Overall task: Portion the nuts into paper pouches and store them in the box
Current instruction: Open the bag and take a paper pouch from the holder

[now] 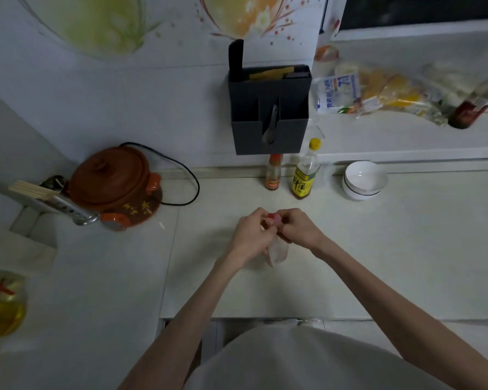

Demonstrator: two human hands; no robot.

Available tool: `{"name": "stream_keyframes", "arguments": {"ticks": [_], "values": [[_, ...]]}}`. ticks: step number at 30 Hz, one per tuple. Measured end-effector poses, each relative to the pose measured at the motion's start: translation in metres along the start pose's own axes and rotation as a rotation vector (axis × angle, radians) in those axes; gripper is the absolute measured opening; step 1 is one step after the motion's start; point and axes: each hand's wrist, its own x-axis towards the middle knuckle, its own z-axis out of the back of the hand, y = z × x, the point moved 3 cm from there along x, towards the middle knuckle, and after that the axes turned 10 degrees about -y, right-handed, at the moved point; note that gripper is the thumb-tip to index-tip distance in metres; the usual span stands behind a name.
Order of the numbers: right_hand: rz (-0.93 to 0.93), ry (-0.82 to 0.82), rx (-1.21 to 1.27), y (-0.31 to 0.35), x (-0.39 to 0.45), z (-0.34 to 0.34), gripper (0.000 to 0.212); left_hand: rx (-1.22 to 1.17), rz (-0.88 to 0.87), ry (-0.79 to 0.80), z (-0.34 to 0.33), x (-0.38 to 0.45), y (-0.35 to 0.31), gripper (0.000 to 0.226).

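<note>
Pale pouch [278,250] between two hands

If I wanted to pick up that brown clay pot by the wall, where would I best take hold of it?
Probably by the two orange side lugs, one hand on each: one shows at the right, another at the front. The clay pot is round and wide, so a single hand would slip. Come from the front; the chopstick holder crowds its left and a black cord trails behind.
</note>
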Motion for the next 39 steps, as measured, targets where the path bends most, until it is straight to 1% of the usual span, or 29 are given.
{"name": "stream_keyframes", "arguments": {"ticks": [1, 3, 4, 5, 7, 8, 11, 12, 13, 14, 16, 18, 19, 21, 23, 25, 28, 31, 36, 38, 39], "values": [[0.014, -0.004, 0.008, 0.002, 0.003, 0.002, 0.032, -0.027, 0.017, -0.023, 0.003, 0.004, -0.001, 0.020], [0.017, -0.022, 0.042, 0.004, 0.008, 0.005, 0.030, -0.180, 0.100, -0.022, 0.005, 0.008, -0.001, 0.021], [0.012, -0.032, 0.058, 0.005, 0.010, 0.004, 0.031, -0.221, 0.133, -0.024, 0.006, 0.009, -0.002, 0.023], [0.011, -0.042, 0.065, 0.006, 0.012, 0.004, 0.031, -0.208, 0.148, -0.030, 0.007, 0.010, -0.003, 0.025], [0.035, -0.046, 0.036, 0.008, 0.016, 0.004, 0.029, -0.145, 0.166, -0.014, 0.008, 0.015, -0.006, 0.028], [0.060, -0.034, 0.004, 0.010, 0.017, 0.004, 0.028, -0.099, 0.167, 0.023, 0.009, 0.018, -0.009, 0.032], [0.133, -0.015, -0.139, 0.014, 0.018, 0.005, 0.027, 0.115, 0.134, 0.173, 0.011, 0.022, -0.018, 0.054], [0.151, -0.027, -0.199, 0.015, 0.019, 0.007, 0.027, 0.210, 0.094, 0.178, 0.010, 0.022, -0.021, 0.059], [0.168, -0.041, -0.260, 0.016, 0.020, 0.008, 0.025, 0.298, 0.044, 0.148, 0.009, 0.021, -0.023, 0.060], [0.189, -0.054, -0.318, 0.017, 0.021, 0.009, 0.023, 0.364, 0.006, 0.100, 0.008, 0.020, -0.024, 0.057], [0.233, -0.071, -0.405, 0.019, 0.021, 0.011, 0.021, 0.423, -0.021, 0.007, 0.008, 0.018, -0.022, 0.040], [0.252, -0.064, -0.454, 0.019, 0.020, 0.007, 0.020, 0.508, -0.041, -0.040, 0.010, 0.017, -0.017, 0.020], [0.256, -0.054, -0.480, 0.019, 0.019, 0.003, 0.020, 0.566, -0.051, -0.056, 0.010, 0.018, -0.014, 0.016], [0.254, -0.028, -0.544, 0.020, 0.020, -0.005, 0.020, 0.641, -0.058, -0.082, 0.010, 0.018, -0.007, 0.023], [0.248, -0.020, -0.603, 0.022, 0.023, -0.007, 0.019, 0.662, -0.047, -0.075, 0.009, 0.018, -0.002, 0.030], [0.243, -0.026, -0.633, 0.025, 0.026, -0.001, 0.019, 0.641, -0.017, -0.047, 0.013, 0.022, -0.001, 0.030], [0.224, -0.098, -0.628, 0.031, 0.030, 0.025, 0.021, 0.423, 0.092, 0.029, 0.030, 0.039, -0.002, 0.028], [0.211, -0.187, -0.598, 0.042, 0.030, 0.054, 0.022, 0.297, 0.153, 0.014, 0.050, 0.050, -0.011, 0.027], [0.308, -0.326, -0.604, 0.056, 0.019, 0.081, 0.029, 0.217, 0.006, -0.082, 0.063, 0.047, -0.031, 0.025], [0.310, -0.392, -0.572, 0.056, 0.022, 0.088, 0.030, 0.208, -0.001, -0.102, 0.064, 0.050, -0.035, 0.025], [0.291, -0.388, -0.560, 0.053, 0.025, 0.087, 0.032, 0.198, 0.025, -0.092, 0.062, 0.052, -0.035, 0.025]]}}
